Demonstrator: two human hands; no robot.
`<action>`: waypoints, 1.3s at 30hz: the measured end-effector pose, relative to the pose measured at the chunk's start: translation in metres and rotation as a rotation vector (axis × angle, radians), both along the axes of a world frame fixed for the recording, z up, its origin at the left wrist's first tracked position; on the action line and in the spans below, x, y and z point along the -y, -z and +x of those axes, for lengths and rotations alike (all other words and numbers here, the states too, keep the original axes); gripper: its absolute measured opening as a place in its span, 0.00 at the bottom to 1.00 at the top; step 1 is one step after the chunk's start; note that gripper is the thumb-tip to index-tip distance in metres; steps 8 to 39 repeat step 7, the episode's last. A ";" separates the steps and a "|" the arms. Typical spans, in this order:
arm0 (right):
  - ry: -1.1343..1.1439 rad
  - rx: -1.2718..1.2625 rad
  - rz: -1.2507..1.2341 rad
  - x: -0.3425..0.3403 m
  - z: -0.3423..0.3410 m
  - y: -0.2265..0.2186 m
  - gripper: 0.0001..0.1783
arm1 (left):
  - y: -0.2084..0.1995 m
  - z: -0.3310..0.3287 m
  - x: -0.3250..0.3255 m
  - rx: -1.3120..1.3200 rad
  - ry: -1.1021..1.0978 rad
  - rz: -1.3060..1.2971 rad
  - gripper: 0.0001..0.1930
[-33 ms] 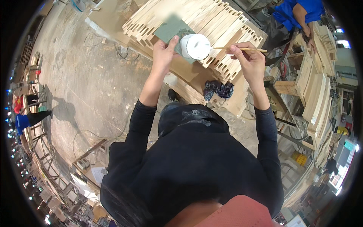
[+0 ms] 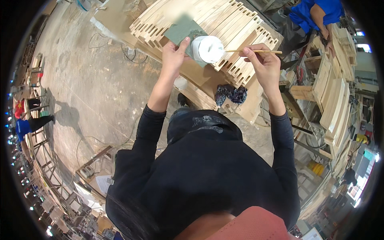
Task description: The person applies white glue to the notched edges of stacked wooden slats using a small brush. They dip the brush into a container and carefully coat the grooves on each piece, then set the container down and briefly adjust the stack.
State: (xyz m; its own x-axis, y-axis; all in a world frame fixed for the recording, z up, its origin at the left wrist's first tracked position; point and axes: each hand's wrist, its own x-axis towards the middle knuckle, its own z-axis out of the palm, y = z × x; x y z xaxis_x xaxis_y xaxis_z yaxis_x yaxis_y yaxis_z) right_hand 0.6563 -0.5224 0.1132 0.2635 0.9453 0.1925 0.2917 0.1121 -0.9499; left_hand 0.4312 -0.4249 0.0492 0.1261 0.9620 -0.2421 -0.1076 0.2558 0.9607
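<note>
My left hand (image 2: 175, 55) grips a flat grey-green board (image 2: 179, 31) by its near edge, thumb on top. On that board, beside my thumb, rests a white tub (image 2: 197, 49) holding a thick white paste (image 2: 212, 49). A thin wooden stick (image 2: 266, 51) is pinched between the thumb and fingers of my right hand (image 2: 262, 60). It lies nearly level, its left end reaching the paste at the tub's edge. Beneath both hands spreads a stack of pale wooden slats (image 2: 228, 24) with slots along their ends.
A patterned dark cloth (image 2: 232, 95) hangs by the near edge of the brown sheet (image 2: 200, 80) under the slats. At right stand wooden frames (image 2: 316, 86), with a person in blue (image 2: 320, 14) beyond them. Another person (image 2: 28, 126) is far left. Cables (image 2: 132, 56) lie on the concrete floor.
The board and tub have shifted very slightly to the right in my left hand. The person at far left has moved a little. My right hand looks almost unchanged.
</note>
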 end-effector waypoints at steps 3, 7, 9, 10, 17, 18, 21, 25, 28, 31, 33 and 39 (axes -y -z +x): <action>-0.024 0.177 -0.003 0.001 0.002 0.006 0.11 | -0.004 -0.001 0.009 -0.012 -0.002 0.024 0.17; -0.079 0.197 -0.027 -0.003 0.004 0.013 0.11 | -0.006 0.001 0.011 -0.010 -0.017 0.047 0.17; -0.079 0.197 -0.027 -0.003 0.004 0.013 0.11 | -0.006 0.001 0.011 -0.010 -0.017 0.047 0.17; -0.079 0.197 -0.027 -0.003 0.004 0.013 0.11 | -0.006 0.001 0.011 -0.010 -0.017 0.047 0.17; -0.079 0.197 -0.027 -0.003 0.004 0.013 0.11 | -0.006 0.001 0.011 -0.010 -0.017 0.047 0.17; -0.079 0.197 -0.027 -0.003 0.004 0.013 0.11 | -0.006 0.001 0.011 -0.010 -0.017 0.047 0.17; -0.079 0.197 -0.027 -0.003 0.004 0.013 0.11 | -0.006 0.001 0.011 -0.010 -0.017 0.047 0.17; -0.079 0.197 -0.027 -0.003 0.004 0.013 0.11 | -0.006 0.001 0.011 -0.010 -0.017 0.047 0.17; -0.079 0.197 -0.027 -0.003 0.004 0.013 0.11 | -0.006 0.001 0.011 -0.010 -0.017 0.047 0.17; -0.079 0.197 -0.027 -0.003 0.004 0.013 0.11 | -0.006 0.001 0.011 -0.010 -0.017 0.047 0.17; -0.079 0.197 -0.027 -0.003 0.004 0.013 0.11 | -0.006 0.001 0.011 -0.010 -0.017 0.047 0.17; -0.079 0.197 -0.027 -0.003 0.004 0.013 0.11 | -0.006 0.001 0.011 -0.010 -0.017 0.047 0.17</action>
